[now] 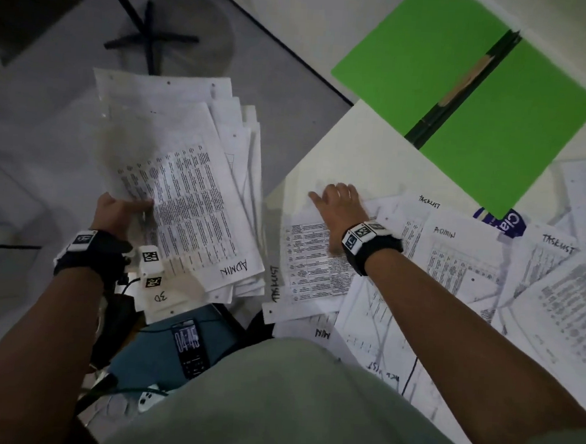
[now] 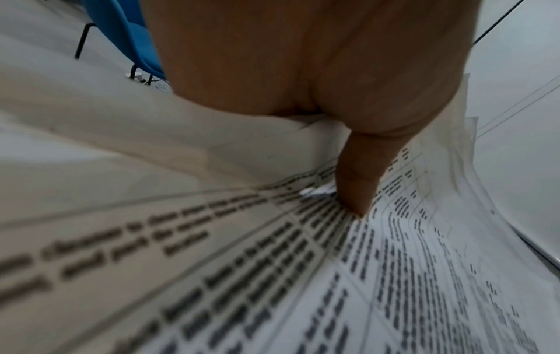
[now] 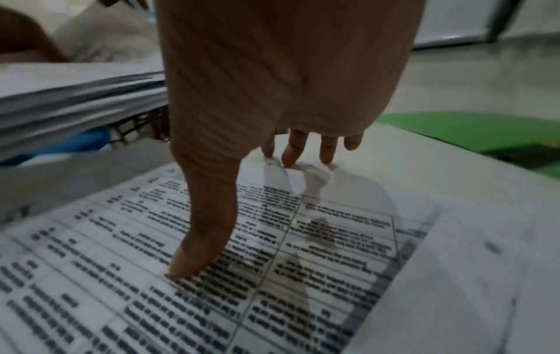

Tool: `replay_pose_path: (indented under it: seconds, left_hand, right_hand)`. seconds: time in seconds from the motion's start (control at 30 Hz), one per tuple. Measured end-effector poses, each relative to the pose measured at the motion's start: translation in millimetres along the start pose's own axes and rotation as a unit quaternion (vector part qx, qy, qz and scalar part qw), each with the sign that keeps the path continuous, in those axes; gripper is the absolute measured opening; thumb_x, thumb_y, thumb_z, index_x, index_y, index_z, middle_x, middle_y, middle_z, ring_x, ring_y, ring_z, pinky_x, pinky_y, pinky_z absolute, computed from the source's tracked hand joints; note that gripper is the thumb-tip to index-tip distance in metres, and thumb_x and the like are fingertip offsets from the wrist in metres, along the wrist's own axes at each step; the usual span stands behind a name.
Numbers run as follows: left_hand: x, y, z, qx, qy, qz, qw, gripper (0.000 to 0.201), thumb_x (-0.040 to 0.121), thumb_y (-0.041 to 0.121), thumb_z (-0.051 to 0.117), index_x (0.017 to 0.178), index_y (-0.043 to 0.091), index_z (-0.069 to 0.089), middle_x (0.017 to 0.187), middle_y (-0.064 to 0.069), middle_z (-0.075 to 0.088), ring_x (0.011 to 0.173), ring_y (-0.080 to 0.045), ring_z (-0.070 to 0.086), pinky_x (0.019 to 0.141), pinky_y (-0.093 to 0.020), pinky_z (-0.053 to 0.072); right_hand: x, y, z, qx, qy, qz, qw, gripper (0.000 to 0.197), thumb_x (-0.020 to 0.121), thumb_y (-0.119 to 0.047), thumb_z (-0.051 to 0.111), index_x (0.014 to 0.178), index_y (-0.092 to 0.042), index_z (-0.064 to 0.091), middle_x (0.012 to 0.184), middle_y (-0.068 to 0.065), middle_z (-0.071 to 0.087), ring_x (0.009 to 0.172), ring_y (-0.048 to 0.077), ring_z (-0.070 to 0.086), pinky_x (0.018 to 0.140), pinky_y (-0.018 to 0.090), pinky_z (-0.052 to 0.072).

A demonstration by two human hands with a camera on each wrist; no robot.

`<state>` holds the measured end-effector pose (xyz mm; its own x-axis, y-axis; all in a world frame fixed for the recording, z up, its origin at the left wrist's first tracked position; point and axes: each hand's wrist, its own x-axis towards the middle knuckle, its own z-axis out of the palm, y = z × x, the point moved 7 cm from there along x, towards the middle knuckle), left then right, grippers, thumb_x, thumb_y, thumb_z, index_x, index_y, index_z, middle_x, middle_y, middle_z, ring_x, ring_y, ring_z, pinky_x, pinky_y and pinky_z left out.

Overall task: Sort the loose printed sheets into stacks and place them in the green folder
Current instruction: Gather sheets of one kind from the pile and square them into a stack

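My left hand [image 1: 120,211] holds a thick stack of printed sheets [image 1: 190,188] out over the floor, thumb [image 2: 357,182] pressed on the top page marked ADMIN. My right hand [image 1: 340,204] lies flat on a printed sheet marked TASKLIST [image 1: 310,260] at the table's near left corner; its fingertips [image 3: 291,153] touch the sheet's far edge and its thumb [image 3: 200,239] presses the print. More loose sheets [image 1: 460,263] marked ADMIN and TASKLIST overlap across the table. The green folder [image 1: 464,95] lies open at the back right with a pencil along its spine.
The white table's edge [image 1: 306,154] runs diagonally between my hands. Below the held stack sit a phone [image 1: 189,347] on a blue seat and a cable. A round stool base [image 1: 172,39] stands on the grey floor. A blue-labelled item [image 1: 504,222] peeks out under the folder.
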<state>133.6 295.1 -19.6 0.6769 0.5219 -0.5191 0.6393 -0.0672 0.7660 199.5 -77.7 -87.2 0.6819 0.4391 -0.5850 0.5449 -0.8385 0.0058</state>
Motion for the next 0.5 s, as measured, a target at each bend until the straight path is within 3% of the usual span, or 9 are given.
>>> replay_pose_path:
  seconds: [0.07,0.1,0.13,0.2,0.27,0.33,0.4,0.47,0.5]
  left_hand:
    - [6,-10,-4,-0.005,0.003,-0.034,0.999,0.017,0.084,-0.007,0.061,0.099,-0.015,0.062,0.049,-0.001,0.060,0.043,-0.013,0.056,0.051,-0.021,0.049]
    - [6,-13,-3,-0.019,0.001,-0.047,0.999,0.004,0.083,-0.007,0.061,0.086,-0.009,0.063,0.043,0.004,0.060,0.042,-0.013,0.057,0.053,-0.024,0.050]
    - [5,-16,1,-0.031,-0.001,-0.056,0.998,0.008,0.083,-0.008,0.061,0.077,-0.002,0.061,0.040,0.006,0.060,0.042,-0.015,0.058,0.048,-0.025,0.050]
    - [-1,-16,14,-0.032,-0.013,-0.061,0.998,0.017,0.084,-0.009,0.057,0.075,0.004,0.058,0.040,0.007,0.060,0.040,-0.014,0.059,0.037,-0.022,0.047]
    - [-5,-16,23,-0.032,-0.032,-0.061,0.997,0.019,0.085,-0.011,0.055,0.078,0.006,0.059,0.046,0.005,0.064,0.038,-0.008,0.059,0.038,-0.022,0.048]
    - [-1,-22,26,-0.027,-0.030,-0.059,0.997,0.017,0.084,-0.011,0.057,0.085,0.006,0.062,0.063,-0.004,0.066,0.048,-0.012,0.063,0.052,-0.027,0.052]
    - [5,-27,25,-0.032,-0.034,-0.057,0.997,0.021,0.081,-0.011,0.060,0.097,0.003,0.064,0.076,-0.008,0.063,0.067,-0.025,0.063,0.071,-0.037,0.051]
    - [10,-30,26,-0.037,-0.042,-0.062,0.997,0.026,0.077,-0.011,0.063,0.097,0.005,0.067,0.082,-0.011,0.064,0.084,-0.030,0.061,0.081,-0.050,0.051]
    - [14,-32,26,-0.034,-0.046,-0.061,0.996,0.025,0.076,-0.010,0.064,0.092,0.008,0.068,0.085,-0.012,0.065,0.088,-0.032,0.061,0.084,-0.054,0.051]
  right_hand:
    - [2,-8,-4,-0.024,0.004,-0.039,0.999,0.128,0.041,-0.036,0.092,0.147,-0.019,0.024,0.143,0.013,0.028,0.135,0.036,0.025,0.118,0.050,0.016]
    - [2,-16,-5,-0.032,0.007,-0.077,0.996,0.124,0.042,-0.034,0.092,0.146,-0.020,0.027,0.146,0.012,0.027,0.137,0.036,0.023,0.118,0.050,0.016]
    - [0,-26,-5,-0.043,0.007,-0.122,0.992,0.121,0.042,-0.033,0.093,0.145,-0.020,0.030,0.148,0.010,0.027,0.137,0.035,0.024,0.117,0.049,0.019]
    - [-5,-44,-4,-0.080,-0.005,-0.179,0.980,0.111,0.047,-0.028,0.091,0.142,-0.020,0.034,0.143,0.006,0.037,0.131,0.031,0.034,0.112,0.046,0.028]
    - [-8,-49,-2,-0.098,-0.019,-0.181,0.978,0.100,0.055,-0.022,0.087,0.140,-0.018,0.036,0.132,0.005,0.050,0.121,0.027,0.043,0.105,0.041,0.036]
    - [-12,-43,-2,-0.102,-0.043,-0.166,0.980,0.090,0.058,-0.021,0.086,0.135,-0.016,0.040,0.120,0.006,0.060,0.113,0.026,0.049,0.098,0.039,0.039]
    - [-16,-34,-4,-0.120,-0.048,-0.167,0.977,0.071,0.062,-0.018,0.082,0.125,-0.015,0.050,0.118,0.008,0.059,0.112,0.027,0.048,0.096,0.039,0.038]
    - [-21,-27,-6,-0.135,-0.027,-0.188,0.972,0.061,0.060,-0.017,0.080,0.118,-0.016,0.060,0.133,0.010,0.047,0.124,0.031,0.041,0.100,0.042,0.034]
    - [-23,-24,-2,-0.136,-0.028,-0.199,0.970,0.066,0.057,-0.016,0.083,0.119,-0.017,0.059,0.144,0.011,0.038,0.133,0.033,0.034,0.104,0.044,0.032]
